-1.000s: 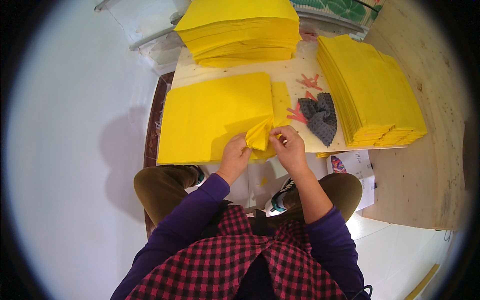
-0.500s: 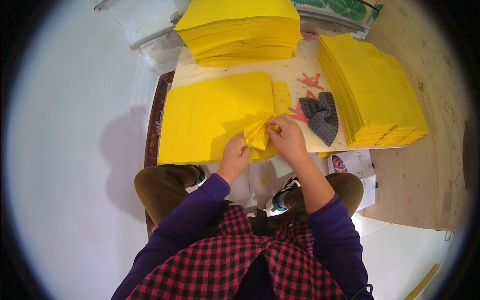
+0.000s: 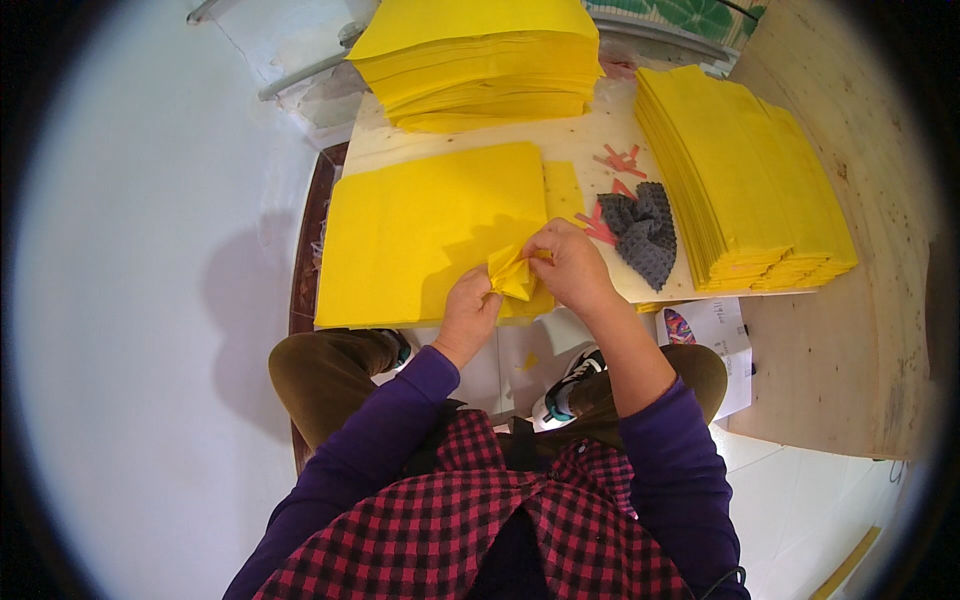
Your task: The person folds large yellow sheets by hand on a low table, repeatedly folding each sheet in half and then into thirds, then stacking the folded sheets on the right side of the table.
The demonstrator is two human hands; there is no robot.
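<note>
On the stack [image 3: 425, 215], a lifted corner [image 3: 511, 280] is gripped by the left hand [image 3: 469, 310] and pinched by the right hand [image 3: 574, 266], seemingly part-fanned, the rest lying flat.

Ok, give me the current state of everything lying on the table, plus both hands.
Left hand: closed, gripping the bunched yellow material.
Right hand: fingers pinching that material's edge.
Bunched yellow material: folded and creased, held between both hands.
Near yellow stack: lying mostly flat.
Far yellow stack: piled high, edges uneven.
Right yellow stack: piled in layers.
Grey cloth: crumpled.
Red strips: loose, scattered.
</note>
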